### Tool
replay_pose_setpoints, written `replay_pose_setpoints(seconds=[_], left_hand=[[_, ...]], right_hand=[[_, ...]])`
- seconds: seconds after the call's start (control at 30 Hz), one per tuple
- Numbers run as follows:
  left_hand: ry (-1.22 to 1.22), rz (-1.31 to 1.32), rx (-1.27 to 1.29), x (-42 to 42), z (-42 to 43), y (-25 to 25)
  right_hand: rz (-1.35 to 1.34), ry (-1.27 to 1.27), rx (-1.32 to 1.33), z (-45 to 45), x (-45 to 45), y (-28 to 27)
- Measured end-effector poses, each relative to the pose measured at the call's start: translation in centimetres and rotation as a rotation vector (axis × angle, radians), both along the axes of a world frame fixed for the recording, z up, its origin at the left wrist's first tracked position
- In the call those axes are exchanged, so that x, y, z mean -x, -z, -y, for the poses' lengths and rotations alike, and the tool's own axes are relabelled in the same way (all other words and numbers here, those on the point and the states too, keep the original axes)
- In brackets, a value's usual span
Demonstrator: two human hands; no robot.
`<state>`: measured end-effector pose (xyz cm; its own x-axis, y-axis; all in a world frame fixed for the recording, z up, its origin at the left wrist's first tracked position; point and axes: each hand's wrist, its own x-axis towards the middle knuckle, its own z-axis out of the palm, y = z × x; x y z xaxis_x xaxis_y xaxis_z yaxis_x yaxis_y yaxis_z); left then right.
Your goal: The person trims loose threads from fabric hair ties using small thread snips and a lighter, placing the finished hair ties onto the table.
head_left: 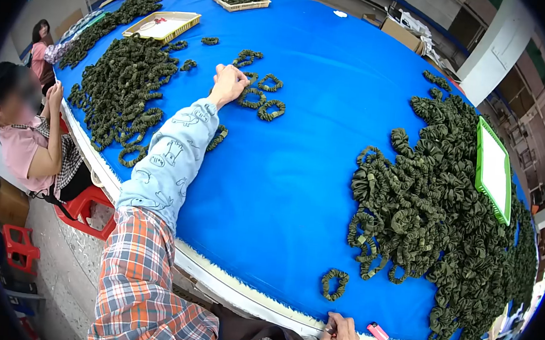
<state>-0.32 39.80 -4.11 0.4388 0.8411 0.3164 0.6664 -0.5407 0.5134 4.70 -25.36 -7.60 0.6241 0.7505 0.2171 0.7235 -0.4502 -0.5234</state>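
Observation:
My left hand reaches far over the blue table, its fingers pinched on a dark green scrunchie that they partly cover. Several more scrunchies lie just beyond and right of it, one of them a separate ring. Under my left forearm, another scrunchie is partly hidden. At the near table edge rests my right hand, with its fingers curled and nothing visible in them. A pink object lies close to its right, and a single scrunchie lies above it.
Large scrunchie piles lie at left and right. A green-rimmed tray sits on the right pile. Farther back are a yellow tray and a filled tray. Two people are at the left side, one near a red stool.

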Motion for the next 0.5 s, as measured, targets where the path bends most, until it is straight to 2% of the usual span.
replay_pose_setpoints(seconds=[0.07, 0.17, 0.23, 0.3, 0.4, 0.43, 0.5], left_hand=[[0.02, 0.217, 0.201, 1.4, 2.1, -1.0], [0.025, 0.292, 0.207, 2.8, 6.1, -2.6], [0.2, 0.6, 0.47, 4.0, 10.1, -4.1], [0.317, 0.693, 0.545, 5.1, 13.7, -4.9], [0.449, 0.7, 0.562, 6.3, 19.8, -6.4], [0.438, 0.638, 0.474, 6.5, 22.1, -6.9], [0.434, 0.576, 0.386, 7.1, 25.3, -7.3]], right_hand=[[0.009, -0.003, -0.021, 0.2, 0.1, 0.4], [-0.139, 0.04, -0.116, -1.6, 0.5, -2.1], [-0.287, 0.084, -0.201, -3.9, 0.3, -4.4], [-0.348, -0.028, -0.259, -6.6, -0.8, -6.3], [-0.614, -0.116, -0.404, -12.7, -1.8, -7.7], [-0.771, -0.159, -0.476, -15.2, -1.5, -8.8], [-0.8, -0.238, -0.525, -19.7, -1.2, -9.6]])
